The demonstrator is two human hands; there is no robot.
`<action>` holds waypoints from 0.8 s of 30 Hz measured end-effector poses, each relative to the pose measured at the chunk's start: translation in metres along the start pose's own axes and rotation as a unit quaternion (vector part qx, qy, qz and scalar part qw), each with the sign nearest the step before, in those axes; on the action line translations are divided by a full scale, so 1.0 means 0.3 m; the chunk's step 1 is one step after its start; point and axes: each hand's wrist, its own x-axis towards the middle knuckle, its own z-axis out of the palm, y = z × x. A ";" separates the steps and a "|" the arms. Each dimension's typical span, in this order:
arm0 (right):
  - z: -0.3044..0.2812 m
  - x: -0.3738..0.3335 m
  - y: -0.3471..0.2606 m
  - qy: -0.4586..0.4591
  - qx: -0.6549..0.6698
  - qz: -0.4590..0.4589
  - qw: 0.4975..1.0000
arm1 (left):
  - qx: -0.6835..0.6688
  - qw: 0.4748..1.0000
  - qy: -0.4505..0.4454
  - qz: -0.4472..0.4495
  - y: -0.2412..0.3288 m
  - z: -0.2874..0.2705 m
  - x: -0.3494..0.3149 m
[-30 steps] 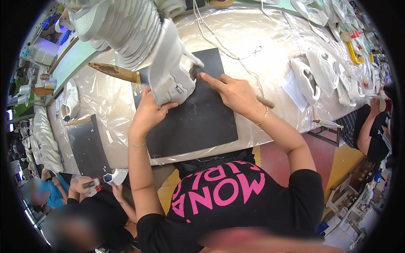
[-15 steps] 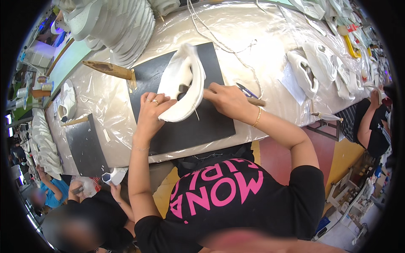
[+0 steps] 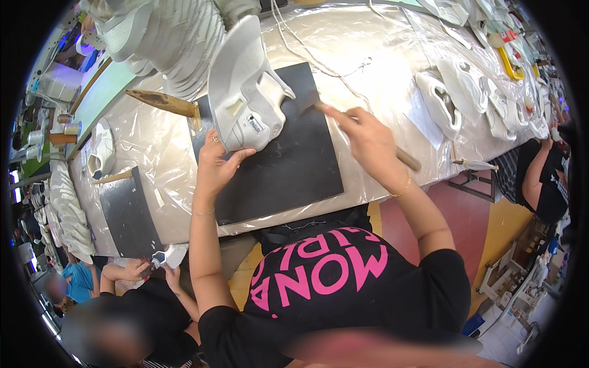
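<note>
A white shoe upper (image 3: 240, 86) stands on end over the black mat (image 3: 294, 175), its side panel turned toward me. My left hand (image 3: 216, 161) is closed on its lower edge, with the thumb along the near side. To its right, my right hand (image 3: 370, 144) grips a hammer (image 3: 407, 159) by the wooden handle, fingers wrapped round it. The hammer's dark, blurred head points toward the upper and is apart from it, above the mat.
A pointed wooden form (image 3: 161, 102) lies at the mat's left edge. Stacked white uppers (image 3: 162, 43) rise at the far left; more shoe uppers (image 3: 469, 92) lie right. White cord (image 3: 307, 46) crosses the plastic-covered table (image 3: 380, 80). A co-worker's hands (image 3: 138, 268) work at lower left.
The upper has been turned over and lifted away from me, its opening no longer facing me. My right hand has drawn the hammer out of it and moved right.
</note>
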 end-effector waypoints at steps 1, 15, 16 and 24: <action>-0.006 -0.018 0.025 -0.004 0.034 0.076 0.997 | -0.023 0.999 -0.013 -0.041 0.010 -0.004 0.001; 0.067 -0.045 0.035 -0.093 0.398 0.146 0.901 | -0.792 0.550 0.228 -0.136 0.005 0.036 -0.026; 0.101 -0.015 -0.034 -0.161 0.550 0.172 0.801 | -0.811 0.532 0.214 -0.119 0.000 0.044 -0.038; 0.255 0.180 -0.370 -0.145 0.926 0.191 0.291 | -0.801 0.539 0.251 -0.067 0.058 0.093 -0.104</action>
